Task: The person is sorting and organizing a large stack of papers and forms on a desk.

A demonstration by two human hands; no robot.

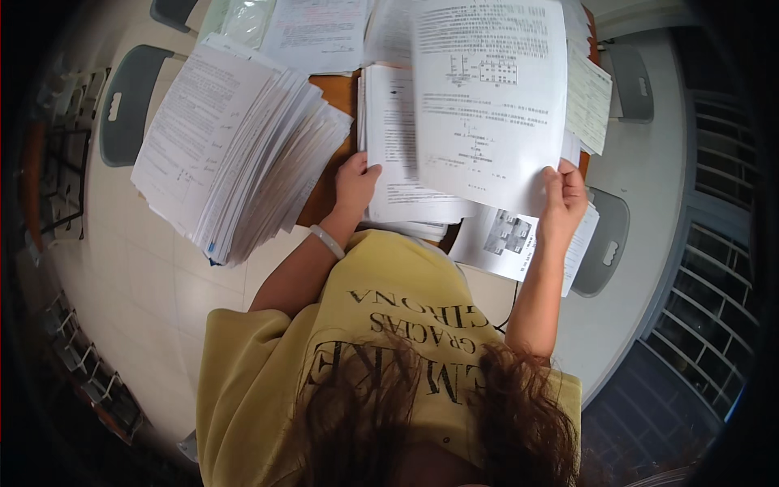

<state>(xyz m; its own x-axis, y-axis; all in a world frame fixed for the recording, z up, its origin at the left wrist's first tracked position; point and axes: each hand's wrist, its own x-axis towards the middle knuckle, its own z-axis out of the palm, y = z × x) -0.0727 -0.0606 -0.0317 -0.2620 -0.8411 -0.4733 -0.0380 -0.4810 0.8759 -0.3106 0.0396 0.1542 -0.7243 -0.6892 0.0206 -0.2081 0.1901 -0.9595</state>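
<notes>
A printed sheet (487, 146) with text and small diagrams is raised above the table. My right hand (565, 198) pinches its lower right corner between thumb and fingers. Under that sheet, partly hidden by it, lies a stack of printed papers (389, 195) close against my body. My left hand (358, 187) grips the left edge of this stack, thumb on top; the other fingers are mostly hidden. To the left of that hand stands a tall, leaning pile of papers (201, 134), its edges fanned out.
The brown wooden tabletop (336, 91) shows between the piles. More sheets (316, 36) and a clear plastic sleeve (248, 24) lie at the back. A sheet with dark pictures (481, 237) juts out at the right. Grey chairs (131, 109) stand on both sides.
</notes>
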